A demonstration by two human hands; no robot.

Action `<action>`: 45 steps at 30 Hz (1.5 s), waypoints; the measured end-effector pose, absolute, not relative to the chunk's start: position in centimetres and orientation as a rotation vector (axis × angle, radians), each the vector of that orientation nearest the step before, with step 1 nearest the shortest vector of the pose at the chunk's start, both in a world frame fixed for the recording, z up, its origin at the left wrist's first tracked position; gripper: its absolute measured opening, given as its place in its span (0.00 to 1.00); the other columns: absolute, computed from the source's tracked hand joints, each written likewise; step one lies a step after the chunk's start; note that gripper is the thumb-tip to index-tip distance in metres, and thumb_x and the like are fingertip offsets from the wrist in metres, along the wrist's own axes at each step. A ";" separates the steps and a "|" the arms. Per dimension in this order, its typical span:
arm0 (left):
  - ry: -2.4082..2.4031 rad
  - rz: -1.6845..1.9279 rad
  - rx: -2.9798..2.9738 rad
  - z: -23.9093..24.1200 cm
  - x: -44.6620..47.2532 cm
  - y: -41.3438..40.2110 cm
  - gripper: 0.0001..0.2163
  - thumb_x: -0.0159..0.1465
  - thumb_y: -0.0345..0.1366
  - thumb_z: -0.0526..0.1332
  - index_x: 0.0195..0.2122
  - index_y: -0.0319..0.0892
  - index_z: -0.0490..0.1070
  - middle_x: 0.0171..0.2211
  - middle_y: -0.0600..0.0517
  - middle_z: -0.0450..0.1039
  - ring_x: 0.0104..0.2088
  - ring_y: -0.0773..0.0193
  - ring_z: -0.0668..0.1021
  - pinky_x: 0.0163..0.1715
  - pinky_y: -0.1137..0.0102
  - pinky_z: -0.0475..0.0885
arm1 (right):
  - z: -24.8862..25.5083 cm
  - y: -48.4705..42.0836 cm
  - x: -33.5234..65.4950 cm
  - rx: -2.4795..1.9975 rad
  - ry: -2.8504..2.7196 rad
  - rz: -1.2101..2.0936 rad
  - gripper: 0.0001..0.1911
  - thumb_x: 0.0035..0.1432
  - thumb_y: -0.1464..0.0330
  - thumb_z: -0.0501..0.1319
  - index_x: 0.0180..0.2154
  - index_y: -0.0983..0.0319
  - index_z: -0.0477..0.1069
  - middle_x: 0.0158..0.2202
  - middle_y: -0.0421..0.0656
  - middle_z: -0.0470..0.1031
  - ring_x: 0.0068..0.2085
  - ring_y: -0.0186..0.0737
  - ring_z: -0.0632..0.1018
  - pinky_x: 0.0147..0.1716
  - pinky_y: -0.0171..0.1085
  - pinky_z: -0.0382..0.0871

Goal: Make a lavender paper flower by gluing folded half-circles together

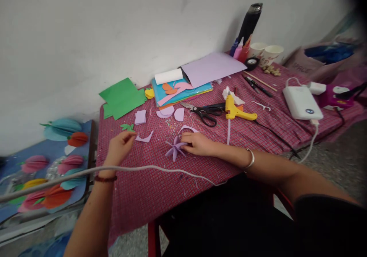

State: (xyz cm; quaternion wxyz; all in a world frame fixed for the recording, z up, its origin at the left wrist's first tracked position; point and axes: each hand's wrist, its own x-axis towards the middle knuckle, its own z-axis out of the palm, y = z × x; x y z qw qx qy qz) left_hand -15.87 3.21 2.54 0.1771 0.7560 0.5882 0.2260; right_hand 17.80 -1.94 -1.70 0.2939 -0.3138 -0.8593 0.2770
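My right hand (196, 144) is closed on the edge of a purple folded-paper flower shape (175, 149), whose petals fan out just above the tablecloth. My left hand (120, 146) has its fingers pinched together beside some green paper leaves (127, 127); whether anything is between the fingertips is too small to make out. A curved purple paper offcut (145, 136) lies close to the left fingertips, and another purple offcut (189, 128) is just behind the right hand. Purple paper squares (140, 117) and rounded purple pieces (179, 114) lie farther back.
Black scissors (205, 115) and a yellow glue gun (236, 111) lie behind my right hand. Green sheets (123, 98) are at the back left, a white power bank (302, 102) at the right. A pale cable (155, 168) crosses in front. Finished paper shapes (59, 195) fill a blue board.
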 end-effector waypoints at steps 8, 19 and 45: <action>1.806 0.379 2.109 1.3 -19.3 8.7 0.21 0.58 0.43 0.55 0.49 0.39 0.76 0.22 0.53 0.72 0.20 0.64 0.68 0.24 0.70 0.61 | -1.5 -1.9 17.8 -0.840 -2.287 0.792 0.07 0.61 0.75 0.58 0.29 0.64 0.68 0.31 0.40 0.67 0.33 0.33 0.69 0.35 0.33 0.61; 1.820 0.465 2.109 -0.7 -19.7 9.0 0.11 0.57 0.42 0.58 0.35 0.43 0.75 0.26 0.52 0.75 0.26 0.61 0.74 0.31 0.69 0.66 | -1.5 -1.8 17.9 -0.832 -2.267 0.827 0.05 0.61 0.75 0.58 0.32 0.64 0.70 0.32 0.42 0.70 0.34 0.34 0.70 0.37 0.33 0.63; 1.483 0.824 2.581 2.4 -2.9 -8.4 0.05 0.63 0.31 0.61 0.35 0.45 0.76 0.39 0.47 0.71 0.40 0.57 0.74 0.41 0.63 0.71 | -1.2 -2.4 17.8 -0.900 -2.315 0.699 0.05 0.59 0.73 0.59 0.30 0.64 0.68 0.33 0.43 0.69 0.33 0.35 0.68 0.34 0.34 0.59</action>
